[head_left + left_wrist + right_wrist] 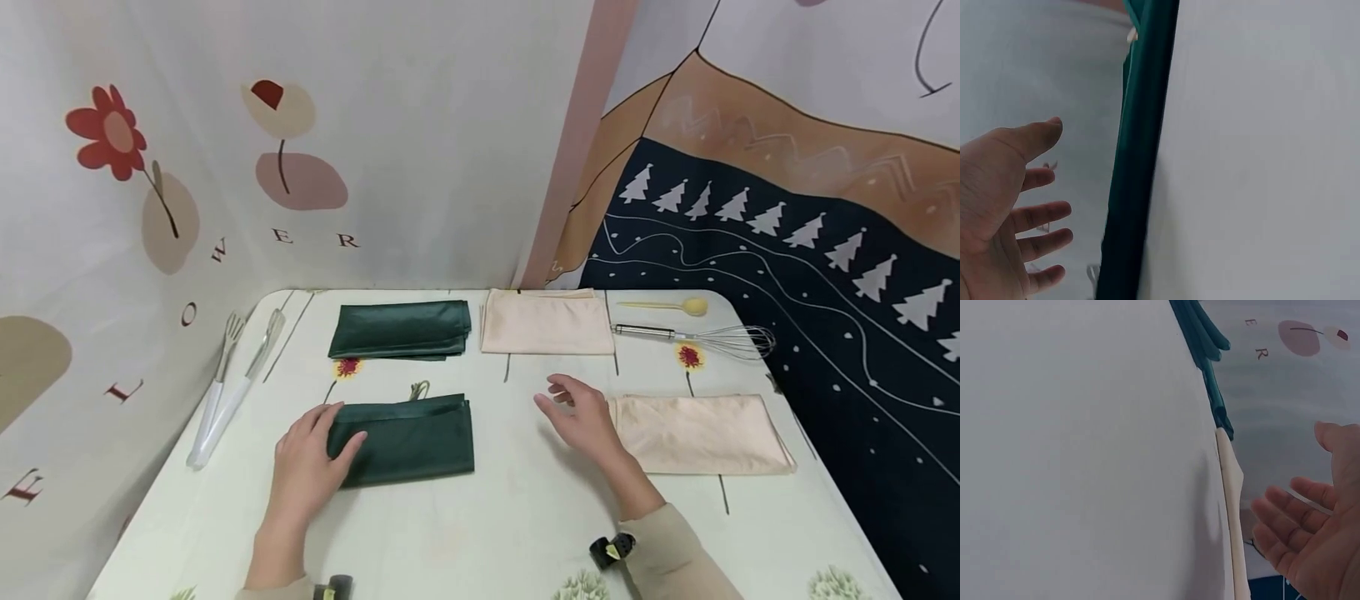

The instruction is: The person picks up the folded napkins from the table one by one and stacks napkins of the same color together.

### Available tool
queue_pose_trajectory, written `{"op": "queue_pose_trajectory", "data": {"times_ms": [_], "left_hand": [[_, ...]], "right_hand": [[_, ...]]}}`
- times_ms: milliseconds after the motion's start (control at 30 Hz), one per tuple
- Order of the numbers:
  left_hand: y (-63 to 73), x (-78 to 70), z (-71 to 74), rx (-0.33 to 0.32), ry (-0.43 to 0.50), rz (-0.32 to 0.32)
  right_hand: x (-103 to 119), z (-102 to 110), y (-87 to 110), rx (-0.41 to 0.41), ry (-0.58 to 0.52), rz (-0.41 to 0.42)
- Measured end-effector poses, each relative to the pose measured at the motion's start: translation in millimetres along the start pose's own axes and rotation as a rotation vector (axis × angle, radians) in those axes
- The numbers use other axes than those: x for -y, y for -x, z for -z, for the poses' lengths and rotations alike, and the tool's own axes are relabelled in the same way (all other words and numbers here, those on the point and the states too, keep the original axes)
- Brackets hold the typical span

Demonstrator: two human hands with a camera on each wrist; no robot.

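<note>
My left hand (pixel 303 462) is at the left end of the nearer dark green folded cloth (pixel 412 442), overlapping its corner in the head view. In the left wrist view its fingers (pixel 1041 215) are loosely spread, with a gap between them and the upright-looking green edge (pixel 1138 162). A thin looped cord (pixel 420 389) sticks out behind this cloth. Above the table, beside the left edge of the nearer beige folded cloth (pixel 705 433), is my right hand (pixel 588 425). Its fingers are relaxed and bent a little, holding nothing.
Farther back lie another green folded cloth (pixel 397 329) and another beige one (pixel 547 323). A whisk (pixel 697 335) and a yellow spoon (pixel 693 307) are at the back right. White-handled tongs (pixel 232 404) lie along the left table edge. Printed curtains hang behind.
</note>
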State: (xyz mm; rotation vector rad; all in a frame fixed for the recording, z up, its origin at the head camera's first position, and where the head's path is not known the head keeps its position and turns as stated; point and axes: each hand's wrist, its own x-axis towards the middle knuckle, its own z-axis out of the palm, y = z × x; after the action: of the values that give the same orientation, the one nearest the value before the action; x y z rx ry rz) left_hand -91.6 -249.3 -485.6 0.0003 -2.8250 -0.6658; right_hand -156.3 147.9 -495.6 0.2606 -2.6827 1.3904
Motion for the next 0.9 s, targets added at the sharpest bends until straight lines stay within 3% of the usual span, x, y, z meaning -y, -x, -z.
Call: {"op": "queue_pose_trajectory", "data": {"times_ms": [267, 467, 733, 900], "left_hand": [[1.9, 22.1, 5.1, 0.008, -0.006, 0.085], [3.5, 31.8, 7.1, 0.028, -0.027, 0.122], [2.5, 39.9, 6.9, 0.153, 0.055, 0.191], [1.5, 42.5, 4.1, 0.194, 0.096, 0.205]], "right_hand": [[15.3, -22.9, -14.2, 0.102, -0.067, -0.023], [17.3, -43.4, -18.6, 0.19, -0.035, -0.03], [29.6, -63.2, -21.0, 0.305, -0.059, -0.071], [38.6, -73.7, -19.6, 0.38, -0.06, -0.122]]}}
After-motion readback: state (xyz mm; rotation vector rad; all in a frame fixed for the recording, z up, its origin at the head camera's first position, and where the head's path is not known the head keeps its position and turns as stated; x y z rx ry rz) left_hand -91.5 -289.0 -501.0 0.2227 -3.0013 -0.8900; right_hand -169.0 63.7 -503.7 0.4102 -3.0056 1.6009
